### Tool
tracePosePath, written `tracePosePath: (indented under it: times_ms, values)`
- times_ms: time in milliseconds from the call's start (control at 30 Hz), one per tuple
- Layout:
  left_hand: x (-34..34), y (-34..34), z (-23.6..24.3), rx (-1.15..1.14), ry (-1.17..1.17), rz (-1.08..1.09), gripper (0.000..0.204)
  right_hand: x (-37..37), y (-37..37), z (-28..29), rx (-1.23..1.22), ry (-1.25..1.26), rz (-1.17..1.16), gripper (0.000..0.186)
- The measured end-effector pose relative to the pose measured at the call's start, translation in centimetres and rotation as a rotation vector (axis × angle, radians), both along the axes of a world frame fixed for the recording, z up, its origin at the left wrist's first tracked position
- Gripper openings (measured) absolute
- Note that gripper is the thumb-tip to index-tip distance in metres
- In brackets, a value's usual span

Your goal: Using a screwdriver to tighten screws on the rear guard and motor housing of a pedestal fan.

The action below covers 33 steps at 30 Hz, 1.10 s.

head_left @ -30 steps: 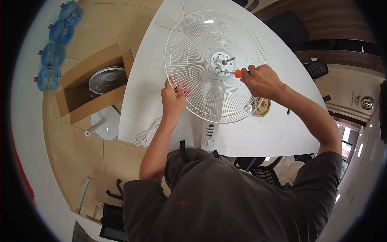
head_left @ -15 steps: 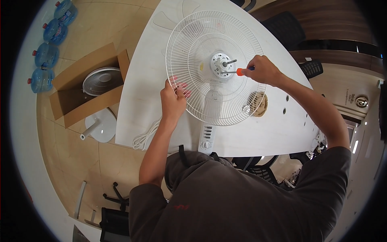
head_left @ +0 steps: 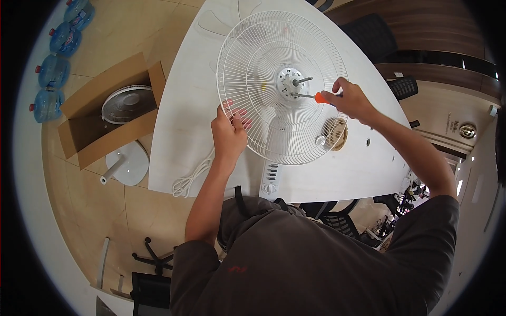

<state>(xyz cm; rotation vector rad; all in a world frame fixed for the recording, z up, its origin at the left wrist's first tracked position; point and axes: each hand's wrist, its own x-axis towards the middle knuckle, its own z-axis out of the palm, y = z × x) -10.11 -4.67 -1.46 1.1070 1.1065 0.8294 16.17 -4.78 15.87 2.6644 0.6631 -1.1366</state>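
A white wire fan grille (head_left: pixel 247 79) stands over the table, fixed around a fan's hub (head_left: pixel 291 83) with a metal shaft poking out. My left hand (head_left: pixel 229 129) is closed on the grille's lower left rim, its fingertips showing through the wires. In my right hand (head_left: pixel 352 99) is a screwdriver (head_left: pixel 321 98) with an orange and dark handle. Its metal shank reaches left to the lower part of the hub; the tip's exact seat is too small to make out. Below the grille, the fan's white control panel (head_left: pixel 270 181) with buttons and a knob lies toward me.
Transparent fan blades (head_left: pixel 219 26) lie at the table's (head_left: pixel 174 121) far left. A brown round object (head_left: pixel 336 134) sits behind the grille's right side, and a white cord (head_left: pixel 190 179) near the left edge. On the floor are a carton (head_left: pixel 89 142) holding another grille, a white base (head_left: pixel 132 163) and water bottles (head_left: pixel 52 71).
My right hand has shifted slightly right and its fingers have changed their hold on the screwdriver, showing more of the orange handle. My left hand stays on the rim.
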Motion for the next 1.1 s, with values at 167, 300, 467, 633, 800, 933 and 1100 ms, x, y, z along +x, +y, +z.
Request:
tracePosePath:
  times_ms: [167, 300, 467, 633, 800, 933, 1100]
  values:
    - [0.1, 0.0, 0.7, -0.002, 0.001, 0.006, 0.032, 1.3, -3.5, -1.2, 0.130, -0.424, 1.496, 0.052]
    - [0.0, 0.0, 0.6, -0.057, -0.013, -0.008, 0.033, -0.2, -4.5, -2.1, 0.036, -0.684, 1.755, 0.033]
    - [0.0, 0.1, 0.5, -0.072, 0.006, -0.046, 0.034, -1.4, -3.6, -2.4, -0.043, -0.649, 1.789, 0.014]
    - [-0.1, 0.0, -0.3, 0.000, 0.024, -0.077, 0.033, -1.8, -0.1, -0.9, -0.203, -0.282, 1.456, 0.018]
    - [-0.1, -0.5, -0.8, -0.013, -0.014, -0.058, 0.033, -2.6, 3.0, 0.4, -0.234, -0.116, 0.835, 0.027]
    - [0.2, -0.9, -0.8, -0.070, -0.092, -0.011, 0.034, -0.7, 3.6, 0.0, -0.292, 0.117, 0.139, 0.035]
    - [0.3, -1.6, -1.5, 0.000, -0.078, 0.070, 0.034, 2.6, 1.4, -1.1, -0.250, 0.459, -0.476, 0.037]
